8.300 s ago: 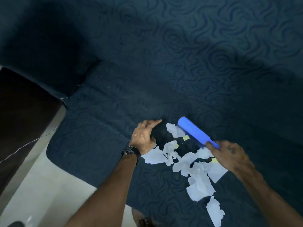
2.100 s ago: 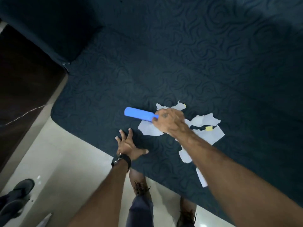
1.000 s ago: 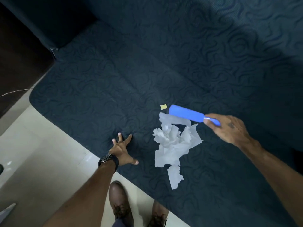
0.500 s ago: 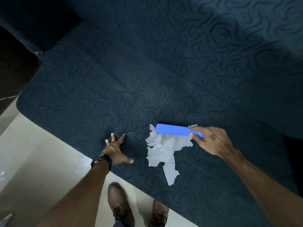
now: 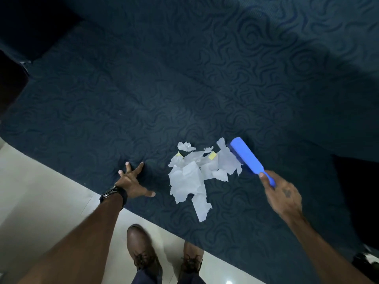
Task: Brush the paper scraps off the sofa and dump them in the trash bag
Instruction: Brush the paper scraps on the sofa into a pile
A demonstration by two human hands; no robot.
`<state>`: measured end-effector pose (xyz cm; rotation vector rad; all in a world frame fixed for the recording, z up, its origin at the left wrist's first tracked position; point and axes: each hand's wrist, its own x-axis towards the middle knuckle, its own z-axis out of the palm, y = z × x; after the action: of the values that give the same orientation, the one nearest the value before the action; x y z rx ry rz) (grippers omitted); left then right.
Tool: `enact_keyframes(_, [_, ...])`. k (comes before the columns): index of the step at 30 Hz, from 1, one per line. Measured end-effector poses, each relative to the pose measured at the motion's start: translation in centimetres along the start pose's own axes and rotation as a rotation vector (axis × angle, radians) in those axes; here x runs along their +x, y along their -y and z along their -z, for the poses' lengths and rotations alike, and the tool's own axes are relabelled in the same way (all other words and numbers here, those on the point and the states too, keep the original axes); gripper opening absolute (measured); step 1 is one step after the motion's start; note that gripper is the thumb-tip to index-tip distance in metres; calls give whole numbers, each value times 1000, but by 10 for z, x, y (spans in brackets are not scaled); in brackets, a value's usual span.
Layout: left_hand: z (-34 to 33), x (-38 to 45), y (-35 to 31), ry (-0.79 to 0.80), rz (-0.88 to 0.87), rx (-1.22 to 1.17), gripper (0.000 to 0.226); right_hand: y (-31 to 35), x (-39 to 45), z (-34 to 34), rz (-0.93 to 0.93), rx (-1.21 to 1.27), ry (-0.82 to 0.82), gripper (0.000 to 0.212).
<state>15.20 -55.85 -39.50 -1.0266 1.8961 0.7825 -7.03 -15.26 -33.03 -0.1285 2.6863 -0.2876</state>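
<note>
Pale floor point(image 5: 41, 191) lay at far left, below the dark patterned sofa point(image 5: 164, 89) seat. My left hand point(image 5: 133, 182) was spread flat on the seat near its front edge, fingers splayed, holding nothing, a watch point(image 5: 111, 194) on its wrist. Just right of it I noted the paper scraps point(image 5: 194, 173) in a loose white heap with two yellow bits. My right hand point(image 5: 284, 194) was closed round the handle of the blue brush point(image 5: 245, 155), whose head touched the heap's right side. Brown shoes point(image 5: 141, 249) stood below.
</note>
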Motion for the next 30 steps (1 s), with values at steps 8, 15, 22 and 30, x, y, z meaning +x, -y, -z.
enact_keyframes(8, [-3, -6, -1, -11, -11, -9, 142, 12, -41, -82, -26, 114, 170, 46])
enact_keyframes(15, [-4, -11, -5, -24, -13, -4, 143, 28, -83, -63, 66, 103, 92, 35])
enact_keyframes(22, [-6, -11, -2, -44, -15, -2, 143, 96, 7, -55, 112, 95, 85, 36])
enact_keyframes(30, [-4, -13, 0, -36, -29, -11, 139, 83, -30, -66, 325, -117, 105, 38])
